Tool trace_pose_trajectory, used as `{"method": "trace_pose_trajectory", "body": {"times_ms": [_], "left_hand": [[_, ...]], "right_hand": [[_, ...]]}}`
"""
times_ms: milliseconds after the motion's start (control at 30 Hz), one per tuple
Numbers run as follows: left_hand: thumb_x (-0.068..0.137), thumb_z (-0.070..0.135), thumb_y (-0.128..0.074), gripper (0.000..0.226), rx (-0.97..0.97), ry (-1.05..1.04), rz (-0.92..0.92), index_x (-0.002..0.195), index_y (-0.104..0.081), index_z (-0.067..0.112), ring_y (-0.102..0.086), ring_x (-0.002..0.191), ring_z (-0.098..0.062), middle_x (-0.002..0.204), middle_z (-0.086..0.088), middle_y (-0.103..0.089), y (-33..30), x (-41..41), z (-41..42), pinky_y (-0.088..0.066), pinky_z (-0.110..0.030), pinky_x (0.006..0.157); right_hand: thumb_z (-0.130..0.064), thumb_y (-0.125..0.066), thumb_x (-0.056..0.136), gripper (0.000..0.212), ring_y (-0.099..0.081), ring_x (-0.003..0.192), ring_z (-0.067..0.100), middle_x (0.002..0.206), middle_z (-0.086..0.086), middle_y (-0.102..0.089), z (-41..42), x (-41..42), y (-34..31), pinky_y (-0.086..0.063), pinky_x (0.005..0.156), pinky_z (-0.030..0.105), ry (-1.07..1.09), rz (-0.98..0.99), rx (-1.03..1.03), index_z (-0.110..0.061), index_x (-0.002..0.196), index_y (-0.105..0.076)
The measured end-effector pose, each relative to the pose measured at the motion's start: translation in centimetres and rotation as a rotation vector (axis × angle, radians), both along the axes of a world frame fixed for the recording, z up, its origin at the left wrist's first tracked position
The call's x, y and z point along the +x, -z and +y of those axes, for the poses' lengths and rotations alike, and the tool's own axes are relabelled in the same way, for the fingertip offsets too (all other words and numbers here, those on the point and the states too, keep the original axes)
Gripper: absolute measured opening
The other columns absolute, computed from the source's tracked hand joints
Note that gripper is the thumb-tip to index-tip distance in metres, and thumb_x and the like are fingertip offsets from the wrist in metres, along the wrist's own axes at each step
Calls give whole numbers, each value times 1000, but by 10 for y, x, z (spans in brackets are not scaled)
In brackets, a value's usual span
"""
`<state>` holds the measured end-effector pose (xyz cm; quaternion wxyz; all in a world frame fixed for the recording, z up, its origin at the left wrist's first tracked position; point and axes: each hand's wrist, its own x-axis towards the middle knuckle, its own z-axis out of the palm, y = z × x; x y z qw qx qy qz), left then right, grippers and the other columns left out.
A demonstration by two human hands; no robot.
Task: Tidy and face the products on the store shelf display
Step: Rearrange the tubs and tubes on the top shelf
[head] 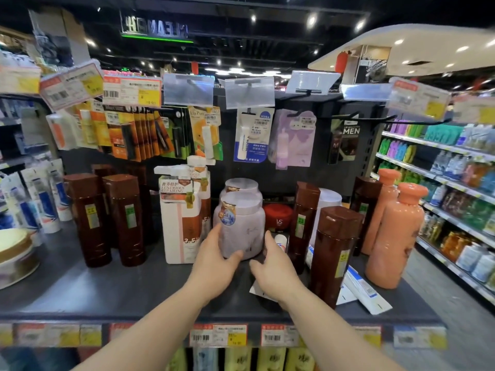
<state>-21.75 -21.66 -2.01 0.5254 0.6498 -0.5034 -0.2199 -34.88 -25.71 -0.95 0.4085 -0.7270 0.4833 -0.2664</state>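
Head cam: both hands are reaching in at the pale lilac jar (pixel 242 226) sitting mid-shelf, with a second jar (pixel 241 186) of the same kind right behind it. The left hand (pixel 214 254) has its fingers spread along the jar's left side and the thumb hooked across the bottom front, so it's touching but not really clamped. The right hand (pixel 273 259) is spread too, fingers just beside the jar's right flank; can't tell if they're actually on it yet.

The jar looks like a squat rigid plastic tub with a wide flat lid, probably fairly hefty if full, and the smooth sides look a bit slippery. I'd take it low on both sides, palms opposite, and twist it so the sticker (pixel 227 214) faces out. Don't lift by the lid. Watch the tall brown bottle (pixel 336 253) and the white pump bottle (pixel 180 218) close by, those look easy to tip.
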Motion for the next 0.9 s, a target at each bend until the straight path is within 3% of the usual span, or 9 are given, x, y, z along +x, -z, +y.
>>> {"method": "trace_pose_trajectory", "body": {"times_ms": [67,167,267,333,400,500,600,800,900], "left_hand": [[84,27,-69,65,7,-70,-148,141,-38,24,-46,126,-13,139,5,-45,7,-5,0,-42,-35,105],[82,47,-66,52,193,-4,-375,126,-54,23,-57,111,-16,123,2,-61,8,-19,-4,-47,-34,95],[76,71,-52,56,465,5,-701,102,-64,23,-58,102,-23,104,1,-66,7,-35,-10,-41,-37,86],[73,75,-50,59,520,-27,-785,94,-64,22,-56,101,-24,100,0,-64,11,-39,-14,-36,-38,84],[71,72,-56,56,539,-13,-736,92,-65,21,-57,100,-23,97,0,-65,12,-38,-16,-36,-37,85],[73,65,-64,43,580,47,-534,78,-64,22,-59,92,-20,88,2,-69,7,-29,-15,-40,-36,87],[76,57,-68,40,542,76,-361,67,-62,18,-59,75,-21,71,0,-63,5,-14,-11,-43,-33,72],[89,37,-63,19,366,57,-223,98,-63,20,-64,84,-14,91,0,-67,-10,36,26,-53,-30,73],[89,34,-64,12,242,10,-202,94,-62,23,-63,82,-14,90,2,-68,-23,69,48,-50,-29,66]], "right_hand": [[-9,-48,94,74,-43,133,18,151,-2,-35,13,-12,4,-34,94,18,23,6,-3,-29,154,-8],[0,-41,94,72,-38,136,14,157,2,-28,26,-23,11,-29,98,14,35,-32,12,-24,154,-9],[3,-39,92,73,-41,134,14,156,1,-30,32,-28,13,-36,103,19,53,-22,23,-22,154,-11],[2,-39,92,73,-46,130,17,153,0,-34,35,-30,14,-42,102,25,64,-6,33,-23,154,-11],[2,-39,91,73,-51,125,20,151,0,-38,36,-30,16,-44,98,28,72,13,33,-24,154,-12],[-1,-41,94,72,-46,131,18,153,0,-35,39,-26,14,-40,107,29,68,22,44,-25,154,-10],[-3,-42,97,70,-39,136,16,155,1,-31,44,-17,9,-34,107,24,18,27,58,-22,154,-8],[-10,-51,94,62,-38,134,14,151,-2,-34,46,4,10,-34,111,27,-37,121,-114,-26,149,-28],[-17,-59,91,61,-36,133,17,148,-3,-37,42,17,10,-30,113,28,-26,223,-271,-27,146,-35]]}}
